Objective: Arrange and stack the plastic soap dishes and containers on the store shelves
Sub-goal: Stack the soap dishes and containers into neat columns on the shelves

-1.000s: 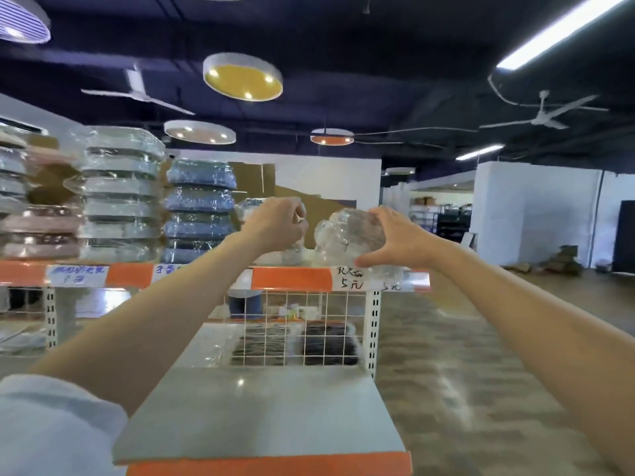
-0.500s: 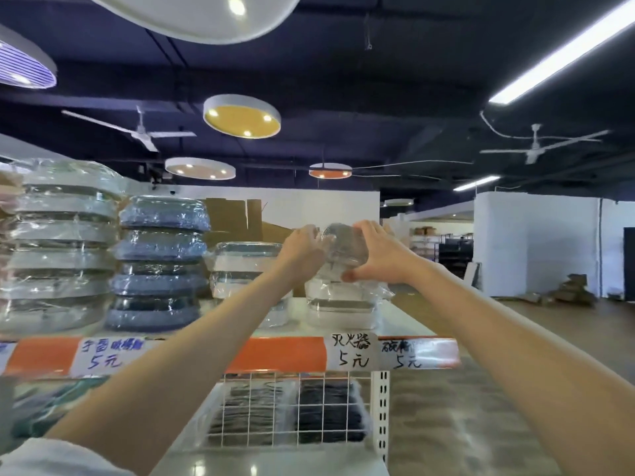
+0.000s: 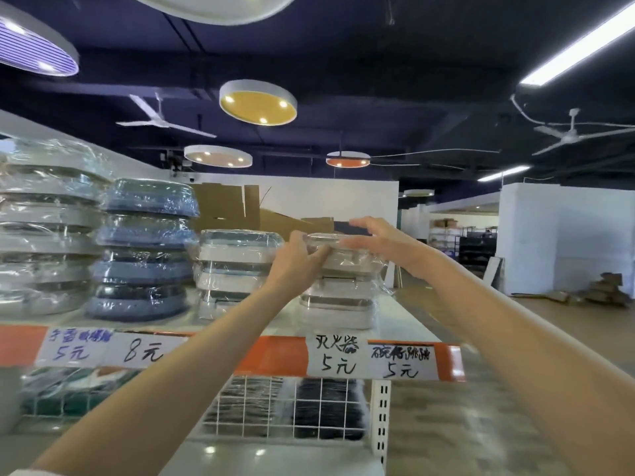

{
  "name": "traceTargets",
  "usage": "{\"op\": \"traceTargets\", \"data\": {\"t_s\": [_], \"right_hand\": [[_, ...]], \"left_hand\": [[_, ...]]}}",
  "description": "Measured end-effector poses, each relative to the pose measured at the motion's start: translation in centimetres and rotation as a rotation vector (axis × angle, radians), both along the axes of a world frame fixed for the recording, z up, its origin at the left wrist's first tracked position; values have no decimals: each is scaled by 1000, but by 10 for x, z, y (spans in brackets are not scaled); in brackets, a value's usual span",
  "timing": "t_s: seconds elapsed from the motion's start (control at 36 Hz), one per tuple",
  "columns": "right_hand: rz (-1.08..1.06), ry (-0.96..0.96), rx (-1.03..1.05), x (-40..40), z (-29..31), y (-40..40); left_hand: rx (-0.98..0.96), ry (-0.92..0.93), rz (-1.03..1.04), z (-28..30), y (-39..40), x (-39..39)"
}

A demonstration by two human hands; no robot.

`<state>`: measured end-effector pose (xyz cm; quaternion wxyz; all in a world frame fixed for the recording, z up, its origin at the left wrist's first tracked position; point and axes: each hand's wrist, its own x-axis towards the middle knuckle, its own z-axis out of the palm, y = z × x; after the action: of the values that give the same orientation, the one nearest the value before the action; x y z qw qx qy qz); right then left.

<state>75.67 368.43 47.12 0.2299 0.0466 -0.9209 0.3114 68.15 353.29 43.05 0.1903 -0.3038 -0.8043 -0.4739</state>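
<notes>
Clear plastic film wraps the white soap dish [image 3: 347,255] that both hands grip on top of the right-hand stack [image 3: 338,304] on the upper shelf [image 3: 405,324]. The left hand [image 3: 295,259] clamps the dish's left end, its fingers curled round the near edge. The right hand [image 3: 374,240] lies over the lid, fingers spread across the top and thumb on the near side. The dish sits level on two like dishes beneath it, near the shelf's right end.

Just to the left stands a second stack of white wrapped dishes [image 3: 237,269], of about the same height. Further left rises a taller pile of dark blue round containers [image 3: 144,249], and beside that a still taller pile of clear-and-white ones [image 3: 48,228], blurred at the frame's edge.

Along the shelf's orange front edge [image 3: 275,355] hang handwritten white price labels [image 3: 336,355]. Below, a white wire grid [image 3: 292,407] fronts dark packaged goods on the lower shelf.
</notes>
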Motion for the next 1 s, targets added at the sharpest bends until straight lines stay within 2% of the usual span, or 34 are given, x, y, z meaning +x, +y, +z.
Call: {"op": "traceTargets", "data": {"t_s": [0.06,0.22,0.53,0.78,1.0], "right_hand": [[12,22,-70,4,-6,4],[-44,44,-69,7,-28,8],[-136,259,-504,-10,-55,10],[-72,190,-522,-13,-60,12],[-117,194,-447,-11,-63,11]], "left_hand": [[28,-20,-17,-2,-1,-1],[158,-70,-83,-9,-1,7],[155,-94,-58,-26,-1,-2],[137,-35,-45,-29,-2,-5],[151,126,97,-31,-4,-7]]}}
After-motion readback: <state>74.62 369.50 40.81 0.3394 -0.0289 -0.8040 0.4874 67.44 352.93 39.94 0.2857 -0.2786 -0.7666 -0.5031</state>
